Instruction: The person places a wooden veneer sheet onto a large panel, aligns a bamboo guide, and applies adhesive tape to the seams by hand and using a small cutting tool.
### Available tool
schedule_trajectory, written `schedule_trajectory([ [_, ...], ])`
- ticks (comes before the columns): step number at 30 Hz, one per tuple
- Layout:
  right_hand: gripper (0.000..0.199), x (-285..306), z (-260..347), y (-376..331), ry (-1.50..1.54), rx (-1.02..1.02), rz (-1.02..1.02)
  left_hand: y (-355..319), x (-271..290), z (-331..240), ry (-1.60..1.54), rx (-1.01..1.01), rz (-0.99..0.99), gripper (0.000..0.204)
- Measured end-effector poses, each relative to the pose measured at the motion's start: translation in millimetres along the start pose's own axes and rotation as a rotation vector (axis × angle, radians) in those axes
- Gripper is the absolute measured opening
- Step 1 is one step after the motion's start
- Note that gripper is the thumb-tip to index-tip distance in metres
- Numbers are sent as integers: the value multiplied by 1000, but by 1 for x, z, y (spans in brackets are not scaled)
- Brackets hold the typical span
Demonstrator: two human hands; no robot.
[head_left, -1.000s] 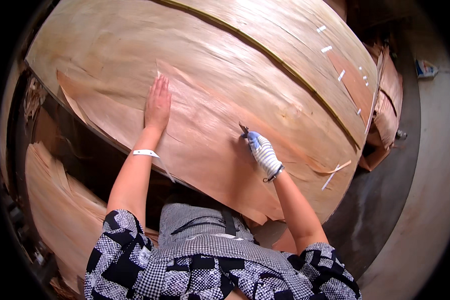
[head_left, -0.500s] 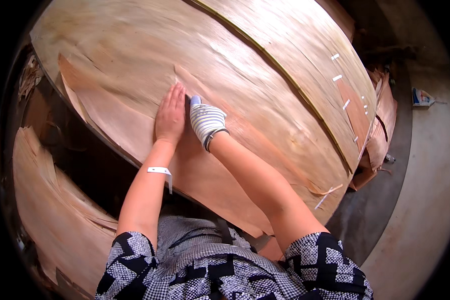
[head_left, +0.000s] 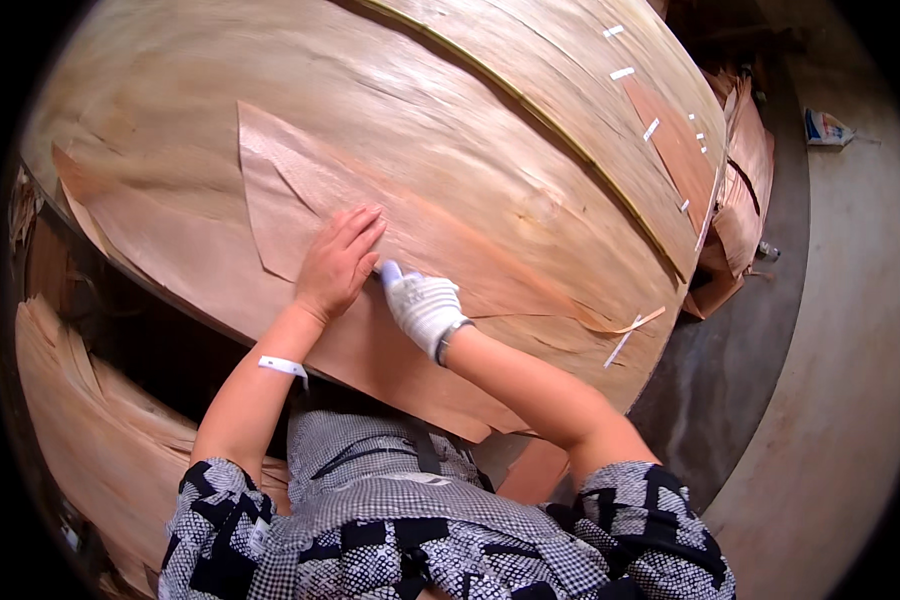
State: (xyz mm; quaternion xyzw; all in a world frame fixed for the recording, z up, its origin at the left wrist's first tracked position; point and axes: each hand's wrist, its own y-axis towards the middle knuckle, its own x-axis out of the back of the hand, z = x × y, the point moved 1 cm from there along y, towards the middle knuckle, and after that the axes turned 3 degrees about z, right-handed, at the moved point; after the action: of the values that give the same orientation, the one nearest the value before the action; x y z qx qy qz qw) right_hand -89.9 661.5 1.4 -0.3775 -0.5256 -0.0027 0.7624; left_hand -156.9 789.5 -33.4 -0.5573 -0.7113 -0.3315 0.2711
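Observation:
My bare left hand [head_left: 336, 264] lies on a thin pinkish veneer piece [head_left: 275, 205], fingers stretched out and pointing away from me. Close to its right, my right hand [head_left: 423, 306] in a striped white glove is closed, the thumb area pointing forward. Between the two hands shows the tip of a dark blade-like tool [head_left: 376, 272]; the glove hides the rest. The piece has a pointed far end and straight cut edges, and it rests on a large pale wood veneer sheet [head_left: 410, 180]. Another pinkish strip [head_left: 150, 235] lies along the near left edge.
A long thin yellowish strip [head_left: 530, 105] crosses the sheet. White tape bits [head_left: 622, 73] dot its right part, by a reddish patch [head_left: 665, 135]. Veneer stacks stand at lower left [head_left: 90, 420] and right [head_left: 745, 190]. A small white-and-blue packet [head_left: 827, 130] lies on the floor.
Both hands have drawn back toward me along the veneer, uncovering the pointed piece's far end. My left hand has turned its fingers to the right. The whole view has shifted a little.

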Motion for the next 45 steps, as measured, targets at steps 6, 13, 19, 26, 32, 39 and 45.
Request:
schedule_trajectory([
  [6,10,-4,-122,-58,-268,80,200,-1,-14,-5,268,12,-25,39],
  [13,10,-7,-226,-124,-289,-30,97,-3,-16,-3,286,14,-43,39],
  [19,11,66,-39,60,-85,277,-136,-12,-23,5,437,97,-85,38],
  [26,15,86,31,135,-194,320,-30,-5,-22,1,272,96,-210,30],
  [32,12,23,-100,21,-195,58,-57,-7,-20,0,364,113,-138,37],
  [39,17,-87,-181,-155,-8,-470,50,-4,-18,-9,394,117,-99,40],
  [45,16,-39,-189,-150,209,-308,-694,-7,-19,-8,462,131,-90,43],
])
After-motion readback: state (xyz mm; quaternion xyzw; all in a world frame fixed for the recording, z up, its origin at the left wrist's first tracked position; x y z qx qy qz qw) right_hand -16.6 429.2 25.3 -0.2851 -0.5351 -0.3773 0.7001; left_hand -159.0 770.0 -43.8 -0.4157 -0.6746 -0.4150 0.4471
